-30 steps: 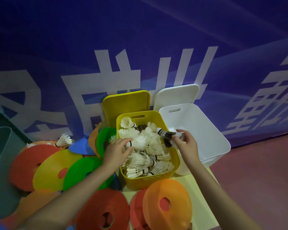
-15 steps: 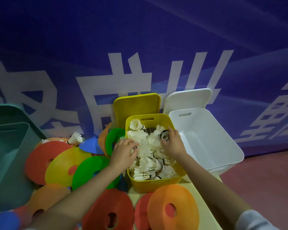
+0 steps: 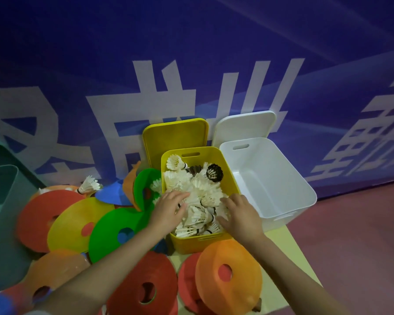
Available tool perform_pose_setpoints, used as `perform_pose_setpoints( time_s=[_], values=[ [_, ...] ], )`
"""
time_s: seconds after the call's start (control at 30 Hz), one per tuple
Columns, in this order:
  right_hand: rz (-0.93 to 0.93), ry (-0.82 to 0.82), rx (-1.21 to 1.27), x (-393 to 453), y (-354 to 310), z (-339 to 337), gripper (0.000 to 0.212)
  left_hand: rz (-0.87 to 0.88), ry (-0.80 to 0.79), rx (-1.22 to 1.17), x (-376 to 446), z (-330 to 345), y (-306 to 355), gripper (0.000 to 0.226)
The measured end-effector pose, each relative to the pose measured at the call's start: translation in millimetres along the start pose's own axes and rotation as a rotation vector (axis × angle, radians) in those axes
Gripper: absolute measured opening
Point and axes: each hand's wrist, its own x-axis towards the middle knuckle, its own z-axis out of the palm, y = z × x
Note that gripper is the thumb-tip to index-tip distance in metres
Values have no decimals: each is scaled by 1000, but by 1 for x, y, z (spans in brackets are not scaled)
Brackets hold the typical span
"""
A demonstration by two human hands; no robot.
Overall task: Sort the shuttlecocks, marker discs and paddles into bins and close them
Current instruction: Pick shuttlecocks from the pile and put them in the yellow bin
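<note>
Both my hands are down in the yellow bin, pressing on the heap of white shuttlecocks that fills it. My left hand lies flat over the left side of the pile, fingers fairly straight and spread, gripping nothing; my right hand rests palm-down on the near right corner, fingers relaxed — nothing held there either. 1 dark shuttlecock sits on top near the far right wall. The yellow lid leans against the blue banner behind. Just right stands the white bin, its white lid propped behind it. Marker discs — red, yellow, green, orange — overlap left of and in front of the yellow bin, and 1 stray shuttlecock rests on them at the far left.
</note>
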Motion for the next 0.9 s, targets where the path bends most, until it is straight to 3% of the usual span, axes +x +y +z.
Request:
perform_pose_setpoints(
  time_s=[0.13,0.23,0.33,0.47,0.67,0.77,0.9],
  values=[
    [37,-169,237,-19,-13,5,62,31,-25,-11,1,2,-3,35],
    [64,-167,391,-23,-19,4,53,27,-46,9,6,-2,-5,33],
    [67,-154,335,-22,-22,6,32,1,-59,6,12,-8,-3,31],
    [140,-172,311,-13,-33,9,26,-36,-74,-15,18,-10,-2,29],
    [273,115,519,-6,-50,3,26,-102,62,-333,1,-33,-15,24],
    [239,123,610,13,-74,-7,26,-189,109,-423,-15,-54,-38,24],
    [202,105,719,48,-115,-9,25,-274,176,-374,-35,-79,-89,21]
  ],
)
